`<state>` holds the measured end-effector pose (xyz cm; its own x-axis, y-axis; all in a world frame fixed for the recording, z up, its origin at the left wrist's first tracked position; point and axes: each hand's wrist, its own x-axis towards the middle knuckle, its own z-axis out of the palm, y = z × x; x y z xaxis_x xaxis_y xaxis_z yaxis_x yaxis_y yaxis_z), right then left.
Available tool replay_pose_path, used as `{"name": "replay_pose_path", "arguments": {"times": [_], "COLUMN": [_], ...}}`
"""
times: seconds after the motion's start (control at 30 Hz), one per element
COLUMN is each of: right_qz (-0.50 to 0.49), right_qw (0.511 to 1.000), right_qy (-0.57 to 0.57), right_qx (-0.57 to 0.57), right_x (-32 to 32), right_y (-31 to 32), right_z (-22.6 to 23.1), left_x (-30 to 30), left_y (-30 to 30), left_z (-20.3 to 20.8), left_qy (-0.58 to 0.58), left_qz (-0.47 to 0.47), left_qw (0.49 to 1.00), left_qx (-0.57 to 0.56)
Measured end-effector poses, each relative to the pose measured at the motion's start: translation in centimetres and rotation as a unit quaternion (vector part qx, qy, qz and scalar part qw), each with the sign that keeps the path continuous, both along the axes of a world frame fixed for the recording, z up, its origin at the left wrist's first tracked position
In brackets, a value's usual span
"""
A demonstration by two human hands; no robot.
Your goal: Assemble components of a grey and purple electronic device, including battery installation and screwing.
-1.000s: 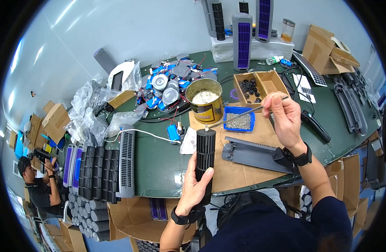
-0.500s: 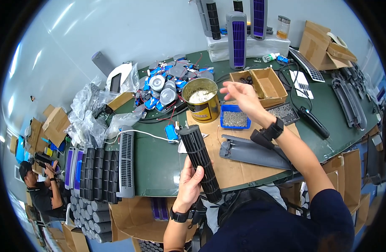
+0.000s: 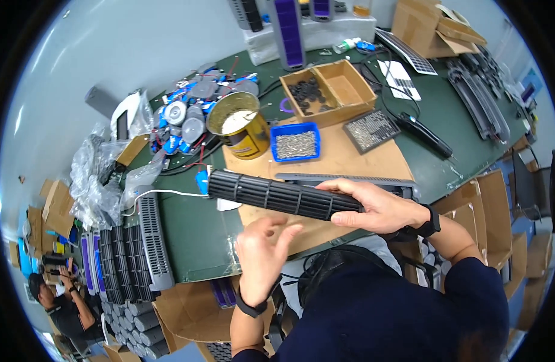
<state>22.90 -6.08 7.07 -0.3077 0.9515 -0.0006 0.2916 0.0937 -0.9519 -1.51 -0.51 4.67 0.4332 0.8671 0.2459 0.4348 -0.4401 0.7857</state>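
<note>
Over the cardboard sheet, the black slatted cylinder was clasped near one end by the right hand, apparently so that most of its length was left exposed, while the left hand was held seemingly empty and loosely open nearby.

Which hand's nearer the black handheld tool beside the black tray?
Right. The right hand, gripping the black roller, is below-left of the tool in view; the left hand is farther left and lower, below the roller.
</note>
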Motion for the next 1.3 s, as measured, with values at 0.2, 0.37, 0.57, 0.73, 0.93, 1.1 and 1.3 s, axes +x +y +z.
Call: {"name": "replay_pose_path", "arguments": {"times": [0.2, 0.37, 0.57, 0.73, 0.93, 1.1, 1.3], "right_qz": [0.006, -0.139, -0.258, -0.205, -0.114, -0.062, -0.087], "right_qw": [0.997, 0.919, 0.928, 0.954, 0.992, 0.987, 0.986], "right_qy": [0.056, -0.283, -0.234, -0.195, -0.029, -0.050, -0.004], "right_qx": [-0.049, 0.237, 0.134, 0.099, 0.040, 0.141, 0.142], "right_x": [1.5, 5.3, 10.7, 11.2, 11.2, 10.9, 10.2], "right_y": [-3.4, -6.7, -9.0, -5.9, -4.8, -5.6, -5.6], "right_z": [-1.5, -1.5, -5.4, -6.0, -7.4, -9.0, -9.4], "left_x": [6.6, 7.3, 9.3, 11.7, 12.6, 13.0, 13.6], "left_y": [-2.4, -1.7, -0.5, 0.3, 1.0, 1.4, 1.7], "left_z": [1.0, 1.0, 1.8, 1.6, 1.6, 0.9, -0.4], "left_qy": [0.141, 0.189, 0.196, 0.170, 0.245, 0.256, 0.233], "left_qz": [-0.208, -0.260, -0.254, -0.287, -0.300, -0.283, -0.293], "left_qw": [0.900, 0.912, 0.924, 0.936, 0.921, 0.924, 0.927], "left_qx": [0.356, 0.255, 0.209, 0.114, 0.045, 0.025, -0.019]}}
